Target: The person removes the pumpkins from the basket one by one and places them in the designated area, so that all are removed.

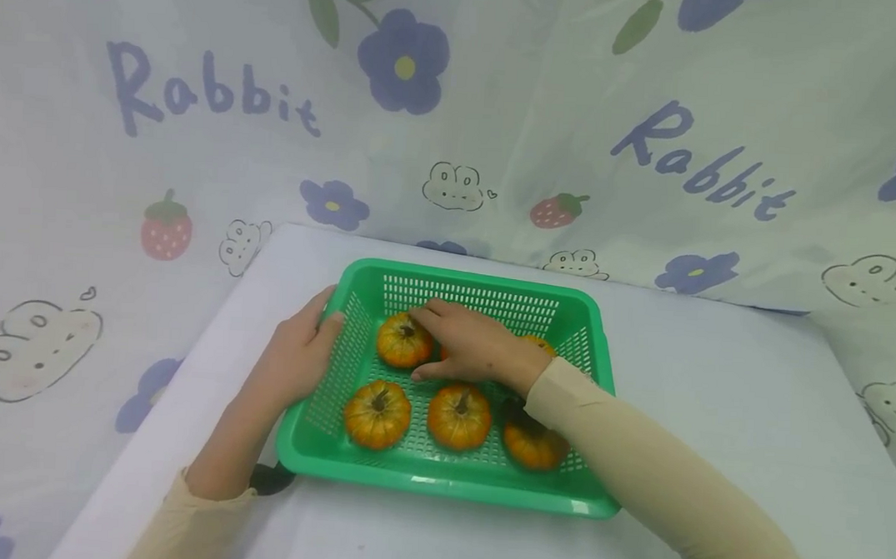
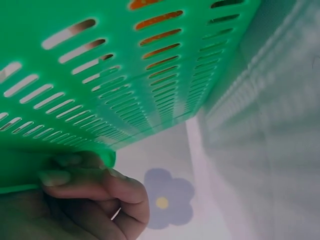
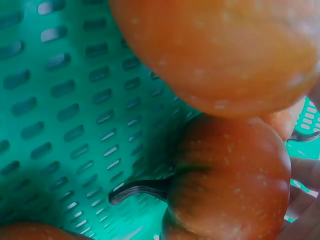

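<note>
Several small orange pumpkins lie in a green plastic basket (image 1: 447, 478), among them a back-left pumpkin (image 1: 403, 344), a front-left pumpkin (image 1: 378, 416) and a front-middle pumpkin (image 1: 459, 418). My left hand (image 1: 298, 352) grips the basket's left rim, its fingers curled at the edge in the left wrist view. Inside the basket my right hand (image 1: 471, 343) holds a reddish pumpkin (image 1: 445, 354) of the back row, mostly covered by the palm. Beside that hand's fingers (image 3: 302, 175), the right wrist view has a pumpkin (image 3: 230, 175) with a dark stem pointing left.
The basket stands on a white-covered table (image 1: 683, 390). Behind it and along the left hangs a pale curtain (image 1: 499, 132) printed with rabbits, flowers and strawberries. Under my right forearm lies a front-right pumpkin (image 1: 537, 446); a back-right pumpkin (image 1: 539, 343) is partly hidden.
</note>
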The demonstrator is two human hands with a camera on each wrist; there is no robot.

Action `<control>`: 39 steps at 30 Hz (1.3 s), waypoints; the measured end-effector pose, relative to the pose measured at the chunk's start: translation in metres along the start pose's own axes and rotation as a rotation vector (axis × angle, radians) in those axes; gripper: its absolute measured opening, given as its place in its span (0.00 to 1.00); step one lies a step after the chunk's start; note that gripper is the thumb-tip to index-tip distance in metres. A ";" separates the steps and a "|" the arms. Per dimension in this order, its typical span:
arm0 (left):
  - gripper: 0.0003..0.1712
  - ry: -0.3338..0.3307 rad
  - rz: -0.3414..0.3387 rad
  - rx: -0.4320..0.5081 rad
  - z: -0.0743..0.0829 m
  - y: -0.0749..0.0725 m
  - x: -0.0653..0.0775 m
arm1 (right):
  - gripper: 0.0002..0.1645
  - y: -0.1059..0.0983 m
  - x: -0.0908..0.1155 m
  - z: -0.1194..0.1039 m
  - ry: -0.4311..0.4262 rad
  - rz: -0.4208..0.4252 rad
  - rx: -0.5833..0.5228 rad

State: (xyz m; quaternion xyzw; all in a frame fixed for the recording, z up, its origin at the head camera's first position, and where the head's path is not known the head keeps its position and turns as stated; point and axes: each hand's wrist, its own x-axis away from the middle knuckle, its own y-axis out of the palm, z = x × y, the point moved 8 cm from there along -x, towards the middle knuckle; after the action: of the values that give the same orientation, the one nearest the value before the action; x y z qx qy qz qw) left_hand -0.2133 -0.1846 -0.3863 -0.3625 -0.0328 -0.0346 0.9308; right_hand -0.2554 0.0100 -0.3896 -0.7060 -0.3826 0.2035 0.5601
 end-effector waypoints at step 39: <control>0.37 -0.048 -0.012 0.109 -0.001 0.000 0.003 | 0.43 0.003 -0.007 -0.002 0.066 0.057 0.062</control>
State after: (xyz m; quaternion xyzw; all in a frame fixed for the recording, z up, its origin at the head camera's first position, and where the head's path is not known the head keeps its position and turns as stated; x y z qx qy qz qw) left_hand -0.2105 -0.1859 -0.3869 -0.3115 -0.0591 -0.0298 0.9479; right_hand -0.2578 0.0031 -0.3925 -0.7053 -0.3372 0.2077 0.5880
